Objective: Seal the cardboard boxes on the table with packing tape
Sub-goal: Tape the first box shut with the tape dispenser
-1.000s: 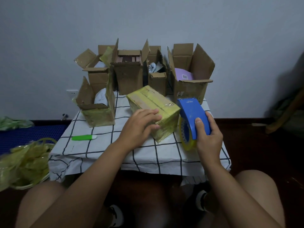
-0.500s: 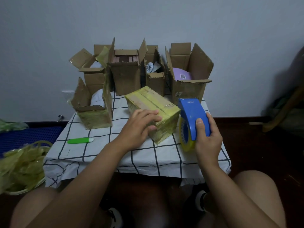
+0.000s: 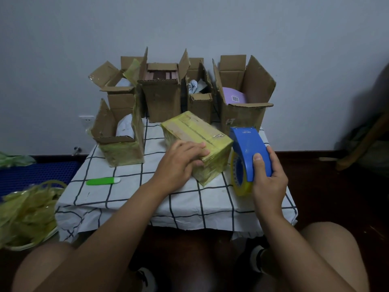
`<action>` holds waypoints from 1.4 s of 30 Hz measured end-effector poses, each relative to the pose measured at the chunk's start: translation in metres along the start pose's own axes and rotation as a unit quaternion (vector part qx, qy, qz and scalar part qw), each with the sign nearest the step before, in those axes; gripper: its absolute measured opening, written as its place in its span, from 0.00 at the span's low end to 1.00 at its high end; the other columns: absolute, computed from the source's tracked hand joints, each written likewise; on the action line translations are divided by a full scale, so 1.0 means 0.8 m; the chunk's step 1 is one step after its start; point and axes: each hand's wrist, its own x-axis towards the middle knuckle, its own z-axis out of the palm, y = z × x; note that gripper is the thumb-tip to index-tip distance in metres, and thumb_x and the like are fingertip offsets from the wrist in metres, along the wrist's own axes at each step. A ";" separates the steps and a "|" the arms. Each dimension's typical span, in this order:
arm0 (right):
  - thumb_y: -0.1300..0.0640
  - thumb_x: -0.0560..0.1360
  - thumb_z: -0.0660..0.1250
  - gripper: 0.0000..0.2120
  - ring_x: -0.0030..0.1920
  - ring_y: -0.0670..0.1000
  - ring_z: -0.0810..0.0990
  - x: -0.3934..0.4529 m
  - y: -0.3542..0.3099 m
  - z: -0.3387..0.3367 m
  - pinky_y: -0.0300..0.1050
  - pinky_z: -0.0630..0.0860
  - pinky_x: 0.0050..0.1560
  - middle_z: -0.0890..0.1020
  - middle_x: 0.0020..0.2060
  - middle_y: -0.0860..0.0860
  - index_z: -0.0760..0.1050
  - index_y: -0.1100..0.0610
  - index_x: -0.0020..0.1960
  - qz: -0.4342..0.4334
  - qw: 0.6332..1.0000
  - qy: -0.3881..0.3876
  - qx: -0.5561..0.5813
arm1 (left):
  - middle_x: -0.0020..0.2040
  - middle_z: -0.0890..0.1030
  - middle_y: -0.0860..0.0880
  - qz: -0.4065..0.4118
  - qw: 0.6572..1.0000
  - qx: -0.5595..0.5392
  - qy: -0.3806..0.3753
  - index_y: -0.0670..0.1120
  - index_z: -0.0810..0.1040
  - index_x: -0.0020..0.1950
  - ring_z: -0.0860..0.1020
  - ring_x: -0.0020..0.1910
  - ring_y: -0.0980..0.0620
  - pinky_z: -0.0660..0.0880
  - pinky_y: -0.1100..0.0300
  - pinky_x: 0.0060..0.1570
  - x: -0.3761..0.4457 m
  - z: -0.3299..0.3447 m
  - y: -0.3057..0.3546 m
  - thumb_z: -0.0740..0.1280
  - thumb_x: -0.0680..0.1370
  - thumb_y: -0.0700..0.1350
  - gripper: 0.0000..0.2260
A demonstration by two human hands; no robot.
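Where the blue tape dispenser [image 3: 248, 150] stands near the table's right edge, small white lettering shows on its top, too small to read; a yellowish tape roll [image 3: 240, 178] sits inside it. Right hand [image 3: 268, 180]: fingers curled round the dispenser's rear, thumb on its top face, gripping it. Just left of it, the taped box [image 3: 195, 133]: closed, wrapped all over in yellowish tape, set askew near the table's middle, one corner toward the front edge. Left hand [image 3: 179, 165]: palm down on the box's near top edge, fingers bent over it and pressing. Table [image 3: 117, 199]: covered in a white cloth with a black grid. Open box with "H" marking [image 3: 242, 116], right rear corner, holds a purple item [image 3: 233, 98] bearing a QR code. Three more open boxes along the rear edge [image 3: 160, 98]; another open box [image 3: 120, 144] near the left edge. Green cutter [image 3: 103, 181], front left.
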 end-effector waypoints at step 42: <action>0.50 0.80 0.66 0.23 0.49 0.27 0.77 -0.004 0.000 -0.003 0.24 0.74 0.46 0.78 0.57 0.40 0.70 0.50 0.73 -0.001 1.000 -0.007 0.014 | 0.58 0.79 0.57 -0.062 0.992 -0.078 0.075 0.46 0.84 0.55 0.75 0.57 0.46 0.61 0.72 0.61 -0.003 0.015 0.009 0.65 0.78 0.40 0.10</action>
